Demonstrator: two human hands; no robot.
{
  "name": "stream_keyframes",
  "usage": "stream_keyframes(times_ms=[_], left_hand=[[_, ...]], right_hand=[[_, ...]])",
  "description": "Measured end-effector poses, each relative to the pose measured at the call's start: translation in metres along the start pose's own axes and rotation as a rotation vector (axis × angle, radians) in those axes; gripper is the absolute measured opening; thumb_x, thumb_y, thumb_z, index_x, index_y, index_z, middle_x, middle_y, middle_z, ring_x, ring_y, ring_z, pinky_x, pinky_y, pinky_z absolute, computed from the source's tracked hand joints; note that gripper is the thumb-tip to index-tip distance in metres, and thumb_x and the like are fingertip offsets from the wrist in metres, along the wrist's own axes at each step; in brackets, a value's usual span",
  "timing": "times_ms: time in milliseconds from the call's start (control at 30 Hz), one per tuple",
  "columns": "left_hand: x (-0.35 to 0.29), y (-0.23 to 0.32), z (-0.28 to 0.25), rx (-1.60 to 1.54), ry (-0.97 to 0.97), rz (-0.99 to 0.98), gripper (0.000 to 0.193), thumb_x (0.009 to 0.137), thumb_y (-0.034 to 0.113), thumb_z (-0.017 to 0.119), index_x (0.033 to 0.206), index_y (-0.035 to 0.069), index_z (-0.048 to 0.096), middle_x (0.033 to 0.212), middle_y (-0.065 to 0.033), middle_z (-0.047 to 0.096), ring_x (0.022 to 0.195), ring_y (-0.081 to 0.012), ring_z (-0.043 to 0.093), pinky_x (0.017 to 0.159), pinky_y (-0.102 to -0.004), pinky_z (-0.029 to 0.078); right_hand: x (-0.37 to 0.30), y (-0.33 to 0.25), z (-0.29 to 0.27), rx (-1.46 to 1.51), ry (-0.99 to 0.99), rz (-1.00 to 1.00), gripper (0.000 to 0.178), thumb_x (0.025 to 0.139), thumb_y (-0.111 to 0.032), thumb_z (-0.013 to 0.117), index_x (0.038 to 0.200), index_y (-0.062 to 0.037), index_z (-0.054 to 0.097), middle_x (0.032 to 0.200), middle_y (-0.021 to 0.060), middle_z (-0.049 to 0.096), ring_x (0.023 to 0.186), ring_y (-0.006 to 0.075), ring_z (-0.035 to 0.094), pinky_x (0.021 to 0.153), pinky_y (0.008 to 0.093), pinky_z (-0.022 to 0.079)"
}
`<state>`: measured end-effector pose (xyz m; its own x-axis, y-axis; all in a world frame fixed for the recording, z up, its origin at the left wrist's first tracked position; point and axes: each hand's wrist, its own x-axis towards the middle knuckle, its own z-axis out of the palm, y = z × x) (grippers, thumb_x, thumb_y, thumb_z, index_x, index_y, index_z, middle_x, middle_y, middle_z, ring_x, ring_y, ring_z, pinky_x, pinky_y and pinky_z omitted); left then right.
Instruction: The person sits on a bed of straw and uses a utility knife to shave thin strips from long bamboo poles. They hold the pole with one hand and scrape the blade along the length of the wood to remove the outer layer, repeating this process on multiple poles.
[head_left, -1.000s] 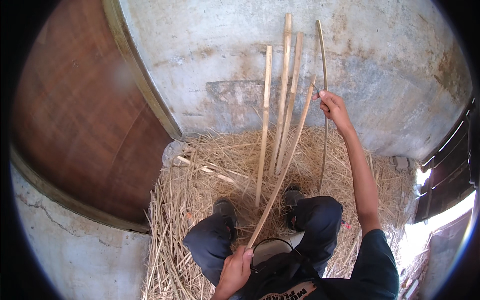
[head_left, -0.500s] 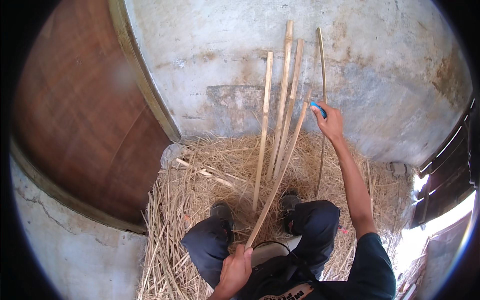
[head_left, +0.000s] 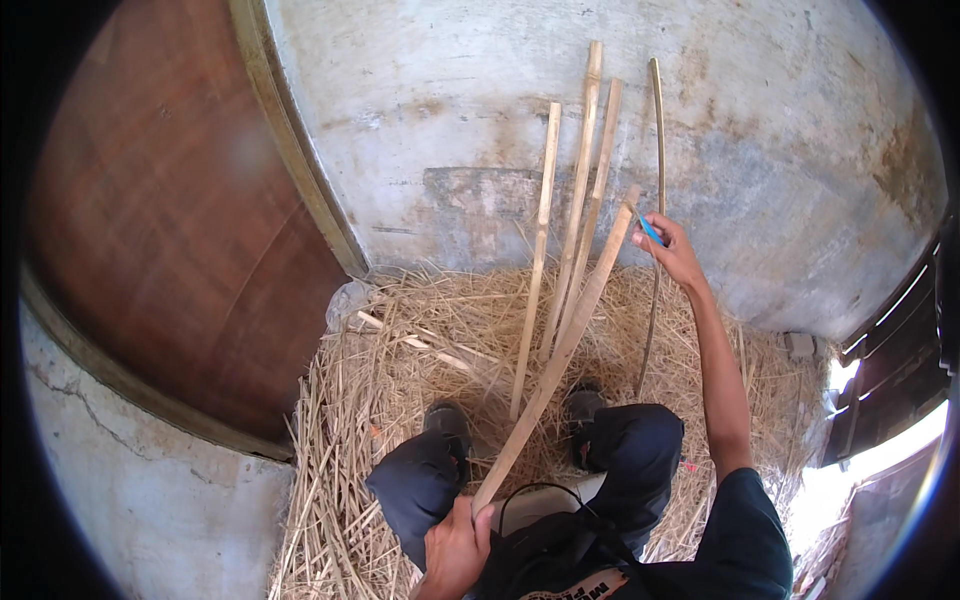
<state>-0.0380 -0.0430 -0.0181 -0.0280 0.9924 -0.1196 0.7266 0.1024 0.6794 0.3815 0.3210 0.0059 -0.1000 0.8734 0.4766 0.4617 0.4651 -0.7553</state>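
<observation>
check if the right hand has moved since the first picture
Yes: the right hand is lower in the view than a second ago, judged against the dark patch on the wall.

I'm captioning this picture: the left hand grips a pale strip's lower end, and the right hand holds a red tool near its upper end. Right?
The colour is wrong: the head view shows a blue tool in the right hand, near the strip. The rest stands.

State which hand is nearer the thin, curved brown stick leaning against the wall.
Right: the right hand is in front of the stick; the left hand is lower, to its left.
</observation>
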Motion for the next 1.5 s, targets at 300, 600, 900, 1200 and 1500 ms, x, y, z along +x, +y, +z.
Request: stream_keyframes(times_ms=[300, 600, 900, 1200, 1500], left_hand=[[0.003, -0.021, -0.013, 0.083, 0.206, 0.211, 0.017, 0.104, 0.019, 0.068, 0.105, 0.003, 0.063, 0.078, -0.0215, 0.068, 0.068, -0.0422, 0.069, 0.061, -0.0489, 0.051], [0.002, -0.052, -0.037, 0.144, 0.301, 0.225, 0.017, 0.097, 0.015, 0.074, 0.102, 0.001, 0.065, 0.074, -0.0181, 0.065, 0.059, -0.0365, 0.065, 0.057, -0.0434, 0.050], [0.001, -0.061, -0.048, 0.244, 0.320, 0.244, 0.017, 0.096, 0.013, 0.074, 0.103, 0.001, 0.064, 0.076, -0.0192, 0.064, 0.064, -0.0397, 0.065, 0.059, -0.0456, 0.049], [0.004, -0.068, -0.051, 0.209, 0.318, 0.271, 0.019, 0.096, 0.014, 0.075, 0.104, 0.001, 0.063, 0.076, -0.0207, 0.063, 0.064, -0.0427, 0.064, 0.059, -0.0464, 0.049], [-0.001, -0.077, -0.075, 0.250, 0.276, 0.220, 0.018, 0.096, 0.014, 0.074, 0.098, 0.001, 0.062, 0.074, -0.0206, 0.063, 0.061, -0.0424, 0.063, 0.057, -0.0463, 0.047]], right_hand=[[-0.021, -0.004, -0.023, -0.026, -0.034, 0.014, 0.020, 0.101, -0.026, 0.075, 0.100, -0.0069, 0.073, 0.071, -0.0067, 0.055, 0.060, 0.0102, 0.043, 0.057, 0.0292, 0.035], [-0.018, -0.024, -0.028, -0.027, 0.251, 0.075, 0.037, 0.105, -0.039, 0.068, 0.118, -0.0059, 0.078, 0.084, -0.0004, 0.065, 0.061, 0.0104, 0.045, 0.058, 0.0310, 0.038], [-0.022, -0.120, -0.002, 0.229, 0.117, 0.290, 0.061, 0.102, -0.041, 0.070, 0.146, 0.0007, 0.059, 0.093, 0.0072, 0.076, 0.056, 0.0040, 0.037, 0.052, 0.0241, 0.033], [-0.017, -0.115, 0.010, 0.096, 0.083, 0.250, 0.046, 0.106, -0.027, 0.065, 0.141, 0.0029, 0.060, 0.086, 0.0068, 0.074, 0.068, 0.0120, 0.056, 0.068, 0.0319, 0.047], [-0.004, -0.116, -0.014, -0.660, -0.146, -0.080, 0.031, 0.089, -0.004, 0.061, 0.115, -0.0101, 0.075, 0.080, 0.0193, 0.069, 0.071, 0.0391, 0.065, 0.069, 0.0442, 0.051]])
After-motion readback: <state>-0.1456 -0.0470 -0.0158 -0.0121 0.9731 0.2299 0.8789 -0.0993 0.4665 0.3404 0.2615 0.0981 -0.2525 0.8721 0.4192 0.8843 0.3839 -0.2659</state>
